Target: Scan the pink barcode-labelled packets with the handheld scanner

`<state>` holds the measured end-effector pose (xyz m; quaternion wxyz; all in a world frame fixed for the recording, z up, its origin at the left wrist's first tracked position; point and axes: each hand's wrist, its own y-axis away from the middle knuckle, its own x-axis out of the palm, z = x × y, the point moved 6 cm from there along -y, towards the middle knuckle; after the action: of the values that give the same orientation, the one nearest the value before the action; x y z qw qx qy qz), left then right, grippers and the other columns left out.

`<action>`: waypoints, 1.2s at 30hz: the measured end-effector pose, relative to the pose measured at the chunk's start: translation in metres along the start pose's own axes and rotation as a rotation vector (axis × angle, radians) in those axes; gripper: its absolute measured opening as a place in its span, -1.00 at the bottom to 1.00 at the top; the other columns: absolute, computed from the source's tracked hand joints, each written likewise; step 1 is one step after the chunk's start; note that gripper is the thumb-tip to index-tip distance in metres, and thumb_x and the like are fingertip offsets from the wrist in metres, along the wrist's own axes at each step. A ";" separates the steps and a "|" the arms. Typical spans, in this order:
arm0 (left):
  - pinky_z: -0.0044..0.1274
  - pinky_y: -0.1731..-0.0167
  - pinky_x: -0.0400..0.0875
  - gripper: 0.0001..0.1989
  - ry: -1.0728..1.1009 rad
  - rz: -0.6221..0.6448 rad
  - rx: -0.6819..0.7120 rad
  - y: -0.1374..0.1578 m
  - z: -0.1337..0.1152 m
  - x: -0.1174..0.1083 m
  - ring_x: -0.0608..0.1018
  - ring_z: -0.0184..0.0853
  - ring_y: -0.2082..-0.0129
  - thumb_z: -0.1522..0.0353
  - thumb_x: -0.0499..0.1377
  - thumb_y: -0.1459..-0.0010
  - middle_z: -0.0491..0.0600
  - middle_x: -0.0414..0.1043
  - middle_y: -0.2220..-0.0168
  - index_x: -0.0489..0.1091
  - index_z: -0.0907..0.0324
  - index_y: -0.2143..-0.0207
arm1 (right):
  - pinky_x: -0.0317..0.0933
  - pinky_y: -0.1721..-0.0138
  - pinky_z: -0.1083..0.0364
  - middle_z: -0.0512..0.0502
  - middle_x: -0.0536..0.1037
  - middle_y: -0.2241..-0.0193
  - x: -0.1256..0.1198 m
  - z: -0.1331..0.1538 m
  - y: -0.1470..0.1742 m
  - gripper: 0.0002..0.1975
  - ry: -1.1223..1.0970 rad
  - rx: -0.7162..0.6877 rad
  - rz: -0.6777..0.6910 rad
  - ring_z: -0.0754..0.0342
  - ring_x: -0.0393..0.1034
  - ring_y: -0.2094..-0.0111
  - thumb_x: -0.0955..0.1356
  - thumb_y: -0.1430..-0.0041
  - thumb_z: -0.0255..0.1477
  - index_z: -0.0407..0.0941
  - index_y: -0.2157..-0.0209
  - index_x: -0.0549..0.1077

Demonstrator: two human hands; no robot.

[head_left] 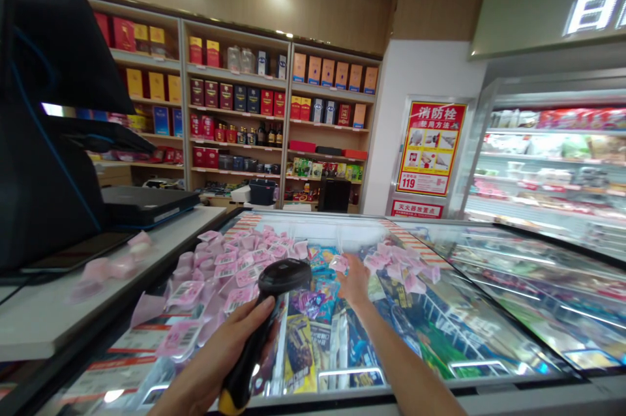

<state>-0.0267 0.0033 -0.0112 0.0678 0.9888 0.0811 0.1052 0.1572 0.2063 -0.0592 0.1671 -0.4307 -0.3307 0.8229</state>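
My left hand (249,325) is wrapped round the handle of a black barcode scanner (283,272) with a yellow end. Out over the freezer's glass top, my right hand (355,279) pinches a small pink cup (338,264) with a printed lid. To the left lies a heap of pink cups (235,259), many with barcode labels showing. A smaller group of pink cups (405,266) rests on the glass to the right of my right hand. Beneath the glass, colourful frozen packages (313,338) are visible.
A counter (44,325) at left carries a black checkout terminal (53,109) and several blurred pink cups (112,266). Behind the freezer stand shelves of boxed bottles (239,96). A red-and-yellow poster (426,148) hangs on the wall, and a lit refrigerated display (552,168) stands at right.
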 end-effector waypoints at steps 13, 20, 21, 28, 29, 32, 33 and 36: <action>-0.69 0.71 0.16 -0.74 -0.032 -0.068 0.086 -0.008 -0.006 -0.018 0.29 -0.54 0.74 0.17 0.08 0.09 -0.17 0.28 0.70 0.23 0.21 0.55 | -0.20 0.13 -0.14 -0.16 0.36 0.23 -0.031 -0.038 -0.009 -0.80 0.357 0.062 -0.082 -0.14 0.04 0.09 0.25 0.07 -0.38 -0.13 0.35 0.36; -0.68 0.71 0.17 -0.74 -0.036 -0.073 0.047 -0.012 -0.004 -0.024 0.28 -0.53 0.74 0.17 0.07 0.08 -0.16 0.27 0.71 0.22 0.21 0.55 | -0.16 0.11 -0.07 -0.14 0.38 0.21 -0.010 0.012 -0.017 -0.69 0.179 -0.009 -0.040 -0.06 0.10 0.11 0.21 0.03 -0.32 -0.12 0.21 0.30; -0.69 0.72 0.17 -0.74 -0.041 -0.083 0.055 -0.013 -0.005 -0.025 0.27 -0.53 0.74 0.18 0.07 0.08 -0.17 0.26 0.72 0.22 0.21 0.56 | -0.13 0.12 -0.05 -0.14 0.39 0.22 -0.002 0.023 -0.019 -0.68 0.142 -0.007 0.008 -0.05 0.14 0.13 0.21 0.02 -0.32 -0.12 0.19 0.29; -0.69 0.72 0.15 -0.74 -0.026 -0.112 0.051 -0.014 -0.002 -0.032 0.28 -0.54 0.74 0.18 0.10 0.11 -0.16 0.27 0.71 0.24 0.22 0.56 | 0.04 0.25 0.05 -0.12 0.41 0.21 0.066 0.074 -0.040 -0.51 0.028 0.033 0.349 -0.02 0.25 0.17 0.21 0.04 -0.34 -0.07 0.01 0.13; -0.68 0.72 0.15 -0.73 -0.025 -0.112 0.056 -0.014 -0.002 -0.033 0.27 -0.54 0.74 0.17 0.09 0.10 -0.16 0.27 0.71 0.24 0.21 0.56 | 0.05 0.26 0.06 -0.12 0.42 0.22 0.074 0.077 -0.042 -0.50 0.029 0.041 0.377 -0.02 0.27 0.18 0.22 0.05 -0.35 -0.06 0.00 0.12; -0.68 0.72 0.15 -0.73 -0.032 -0.132 0.054 -0.016 0.001 -0.037 0.27 -0.53 0.75 0.16 0.08 0.10 -0.16 0.27 0.71 0.24 0.21 0.55 | 0.07 0.27 0.06 -0.12 0.43 0.23 0.093 0.080 -0.049 -0.55 0.011 0.055 0.409 -0.01 0.29 0.19 0.23 0.06 -0.35 -0.05 0.06 0.20; -0.67 0.72 0.15 -0.73 -0.037 -0.146 0.055 -0.017 0.001 -0.038 0.27 -0.53 0.75 0.16 0.08 0.10 -0.16 0.27 0.71 0.23 0.21 0.56 | 0.07 0.28 0.07 -0.11 0.44 0.25 0.097 0.079 -0.050 -0.59 -0.007 0.065 0.400 -0.01 0.30 0.21 0.23 0.07 -0.34 -0.05 0.10 0.25; -0.67 0.71 0.15 -0.72 -0.049 -0.155 0.054 -0.018 0.001 -0.038 0.28 -0.53 0.74 0.16 0.08 0.10 -0.15 0.27 0.71 0.23 0.21 0.56 | 0.11 0.36 0.10 -0.09 0.48 0.38 0.098 0.071 -0.050 -0.71 -0.110 0.116 0.309 0.02 0.34 0.31 0.26 0.12 -0.35 -0.09 0.27 0.34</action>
<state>-0.0660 0.0144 -0.0221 0.0510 0.9833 0.1587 0.0732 0.0419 0.2689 -0.0544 0.0450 -0.4202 -0.2213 0.8789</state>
